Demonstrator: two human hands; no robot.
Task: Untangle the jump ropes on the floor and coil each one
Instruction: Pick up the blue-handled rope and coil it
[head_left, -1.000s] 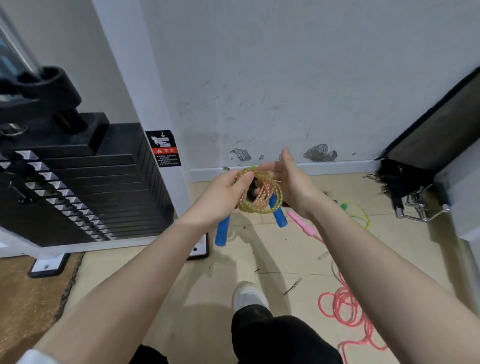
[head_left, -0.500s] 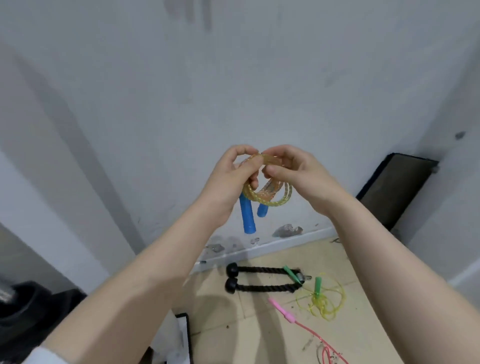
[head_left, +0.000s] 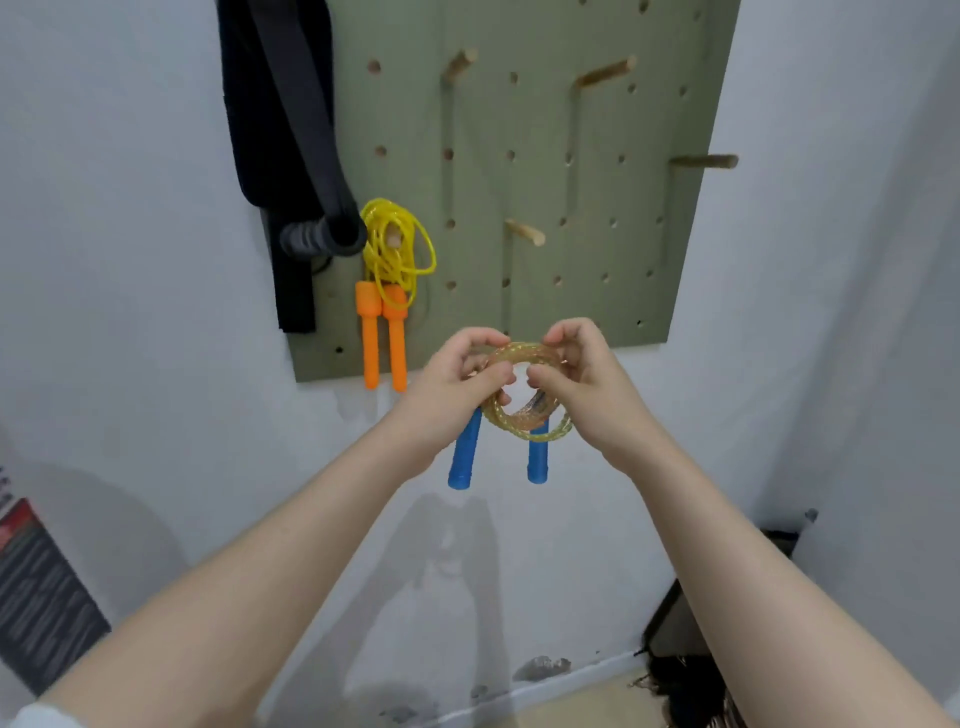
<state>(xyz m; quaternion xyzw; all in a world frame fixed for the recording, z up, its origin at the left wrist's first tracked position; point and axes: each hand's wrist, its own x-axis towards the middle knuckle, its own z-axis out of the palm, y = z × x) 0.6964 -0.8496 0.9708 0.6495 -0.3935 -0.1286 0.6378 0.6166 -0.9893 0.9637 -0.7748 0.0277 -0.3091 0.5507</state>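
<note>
Coiled jump rope (head_left: 525, 410): translucent, glittery yellow-orange cord in a tight round ring, two ribbed blue handles (head_left: 465, 451) hanging below. Gripped between left hand (head_left: 453, 382) and right hand (head_left: 582, 382), fingers curled round opposite sides of the ring. Above and left of the hands: green pegboard (head_left: 571, 171) with wooden pegs, carrying a coiled yellow rope (head_left: 395, 249) with orange handles.

Green pegboard (head_left: 571, 208) (wooden pegs), yellow jump rope (head_left: 395, 249) hung on it
</note>
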